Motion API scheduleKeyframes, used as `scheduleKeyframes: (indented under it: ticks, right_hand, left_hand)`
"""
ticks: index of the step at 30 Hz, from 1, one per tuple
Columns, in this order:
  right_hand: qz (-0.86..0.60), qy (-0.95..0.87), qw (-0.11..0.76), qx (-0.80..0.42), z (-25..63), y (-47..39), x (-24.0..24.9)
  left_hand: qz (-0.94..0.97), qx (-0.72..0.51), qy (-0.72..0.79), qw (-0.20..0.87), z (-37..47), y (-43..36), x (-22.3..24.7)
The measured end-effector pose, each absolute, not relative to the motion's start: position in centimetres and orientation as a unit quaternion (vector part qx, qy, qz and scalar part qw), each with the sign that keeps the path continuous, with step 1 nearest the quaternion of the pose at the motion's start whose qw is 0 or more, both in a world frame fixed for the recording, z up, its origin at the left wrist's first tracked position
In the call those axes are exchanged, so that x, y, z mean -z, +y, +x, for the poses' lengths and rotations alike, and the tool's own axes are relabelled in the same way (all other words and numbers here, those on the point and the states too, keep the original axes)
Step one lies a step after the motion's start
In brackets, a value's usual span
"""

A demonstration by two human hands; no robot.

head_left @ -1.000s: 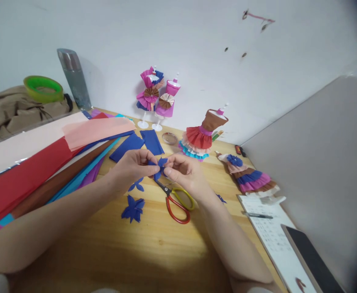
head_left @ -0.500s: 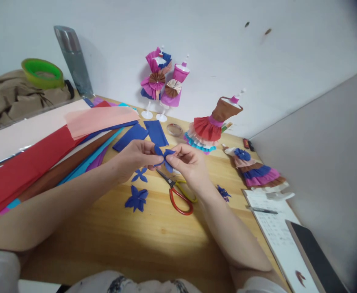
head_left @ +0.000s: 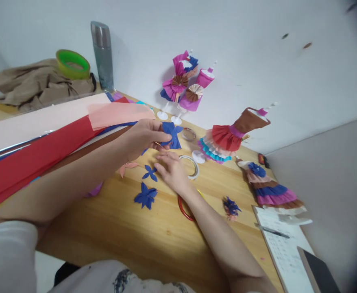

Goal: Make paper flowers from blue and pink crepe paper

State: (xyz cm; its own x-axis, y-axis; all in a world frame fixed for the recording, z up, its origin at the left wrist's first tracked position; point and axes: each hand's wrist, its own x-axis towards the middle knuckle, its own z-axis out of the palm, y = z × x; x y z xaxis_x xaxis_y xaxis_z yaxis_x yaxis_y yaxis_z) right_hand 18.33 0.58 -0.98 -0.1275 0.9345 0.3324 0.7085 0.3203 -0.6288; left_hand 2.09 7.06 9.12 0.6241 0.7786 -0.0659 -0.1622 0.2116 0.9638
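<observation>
My left hand (head_left: 148, 137) pinches a blue paper flower cutout (head_left: 167, 128), which overlaps blue paper lying behind it, so its outline is hard to separate. Just below, my right hand (head_left: 174, 173) stretches low over the table with its fingers apart. It covers most of the scissors; only parts of the red handle (head_left: 183, 209) show past the wrist. Close to the right fingertips lies a four-petalled blue cutout (head_left: 149, 173). Nearer to me is a layered blue paper flower (head_left: 145, 195).
Colored paper sheets (head_left: 44, 158) cover the left side. A tape roll (head_left: 193, 167) lies beyond my right hand. Dressed mini mannequins (head_left: 193, 91) and a brown-topped one (head_left: 236, 130) stand at the back. A bottle (head_left: 102, 57) stands back left, a notebook (head_left: 276, 244) right.
My right hand has let go of the blue cutout and moved down over the scissors, its fingers opening. My left hand keeps the cutout. The view has shifted, so the scene sits farther right.
</observation>
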Motion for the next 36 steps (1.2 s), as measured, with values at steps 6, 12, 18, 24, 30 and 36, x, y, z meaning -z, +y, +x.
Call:
scheduleKeyframes:
  ticks: [6,12,18,24,30,36]
  right_hand:
    - [-0.518,-0.801,0.284,-0.096,16.4,0.2,2.3]
    - [-0.512,-0.719,0.396,-0.252,16.9,0.4,1.4]
    - [-0.525,-0.513,0.528,-0.427,19.3,-0.9,-4.2]
    - [-0.469,-0.391,0.623,-0.490,19.1,-3.0,-8.4]
    - [-0.453,-0.352,0.642,-0.508,18.2,-2.6,-7.6]
    - [-0.444,-0.417,0.636,-0.474,18.5,-2.7,-8.1]
  left_hand:
    - [0.540,-0.330,0.291,0.718,2.3,7.5,-8.7]
    - [0.538,-0.319,0.282,0.728,2.2,7.4,-8.6]
    - [0.525,-0.317,0.291,0.734,2.0,7.5,-8.5]
    - [0.530,-0.335,0.268,0.732,2.5,7.0,-7.7]
    - [0.506,-0.322,0.231,0.766,3.1,6.2,-7.0]
    - [0.496,-0.308,0.231,0.778,3.4,6.3,-6.5]
